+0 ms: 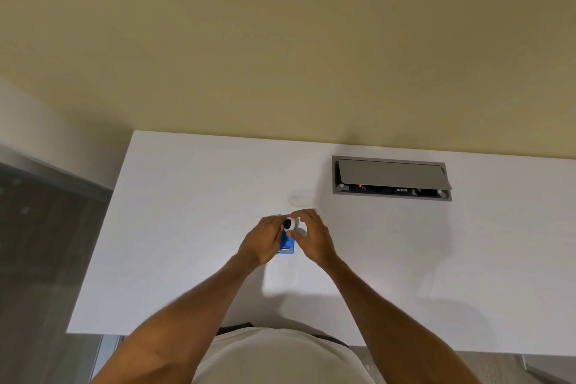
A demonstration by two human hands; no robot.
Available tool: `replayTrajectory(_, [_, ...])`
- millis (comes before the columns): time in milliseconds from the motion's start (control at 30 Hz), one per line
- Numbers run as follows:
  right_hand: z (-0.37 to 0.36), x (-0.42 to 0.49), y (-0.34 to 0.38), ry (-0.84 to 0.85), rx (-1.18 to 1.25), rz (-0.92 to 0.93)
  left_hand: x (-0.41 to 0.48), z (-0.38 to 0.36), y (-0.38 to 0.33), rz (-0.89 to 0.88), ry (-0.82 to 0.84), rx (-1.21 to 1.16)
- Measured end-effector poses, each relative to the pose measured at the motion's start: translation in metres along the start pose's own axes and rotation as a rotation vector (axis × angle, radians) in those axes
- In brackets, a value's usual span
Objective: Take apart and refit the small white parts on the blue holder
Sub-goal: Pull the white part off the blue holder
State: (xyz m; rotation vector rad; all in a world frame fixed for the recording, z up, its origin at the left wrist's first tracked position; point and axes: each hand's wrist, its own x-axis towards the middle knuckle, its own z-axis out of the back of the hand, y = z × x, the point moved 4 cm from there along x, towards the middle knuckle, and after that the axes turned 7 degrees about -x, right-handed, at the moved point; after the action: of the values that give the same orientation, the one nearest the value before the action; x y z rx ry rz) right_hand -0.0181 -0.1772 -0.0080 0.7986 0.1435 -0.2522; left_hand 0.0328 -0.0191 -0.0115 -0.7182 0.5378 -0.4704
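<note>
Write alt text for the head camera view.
Two bare hands, left and right, meet over a blue holder on a white desk, gripping a small white part with a dark end. A grey cable box with its flap raised sits in the desk further back to the right.

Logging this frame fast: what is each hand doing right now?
Left hand: closed on the blue holder.
Right hand: closed on a small white part.
</note>
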Motion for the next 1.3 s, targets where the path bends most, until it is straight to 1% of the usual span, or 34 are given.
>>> replayTrajectory(133, [0.003,-0.002,0.003,0.028,0.175,-0.073,0.001,0.014,-0.018,-0.074,-0.080,-0.044])
replayTrajectory(167, [0.003,-0.002,0.003,0.026,0.204,-0.079,0.001,0.016,-0.020,-0.064,-0.095,-0.069])
replayTrajectory(233, [0.005,-0.002,0.006,0.020,0.269,-0.078,0.002,0.019,-0.021,0.021,-0.095,-0.164])
replayTrajectory(300, [0.010,-0.002,0.013,0.009,0.311,-0.064,0.001,0.019,-0.020,0.206,-0.060,-0.375])
replayTrajectory(367, [0.016,-0.003,0.021,-0.004,0.359,-0.030,0.000,0.018,-0.023,0.397,-0.026,-0.735])
replayTrajectory(400, [0.018,-0.003,0.025,-0.009,0.379,-0.014,-0.001,0.017,-0.027,0.463,0.000,-0.898])
replayTrajectory(433, [0.020,-0.004,0.027,-0.015,0.388,-0.004,-0.002,0.018,-0.030,0.507,0.029,-1.008])
replayTrajectory(533, [0.023,-0.009,0.029,-0.019,0.360,0.024,-0.006,0.019,-0.029,0.592,0.120,-1.216])
replayTrajectory(600, [0.022,-0.014,0.026,-0.006,0.343,0.033,-0.009,0.019,-0.026,0.640,0.153,-1.303])
replayTrajectory(700, [0.019,-0.018,0.023,0.007,0.345,0.037,-0.013,0.020,-0.025,0.621,0.164,-1.315])
replayTrajectory(800, [0.013,-0.019,0.021,0.019,0.359,0.011,-0.015,0.018,-0.025,0.577,0.128,-1.299])
replayTrajectory(900, [0.005,-0.016,0.020,0.042,0.380,-0.034,-0.015,0.015,-0.022,0.548,0.058,-1.279])
replayTrajectory(1000, [0.001,-0.011,0.020,0.036,0.379,-0.082,-0.014,0.013,-0.024,0.511,-0.013,-1.198])
replayTrajectory(1133, [0.005,-0.006,0.028,0.032,0.387,-0.074,-0.013,0.014,-0.032,0.473,-0.096,-1.167])
replayTrajectory(1300, [0.009,-0.008,0.023,0.078,0.435,-0.122,-0.012,0.014,-0.037,0.531,-0.034,-1.176])
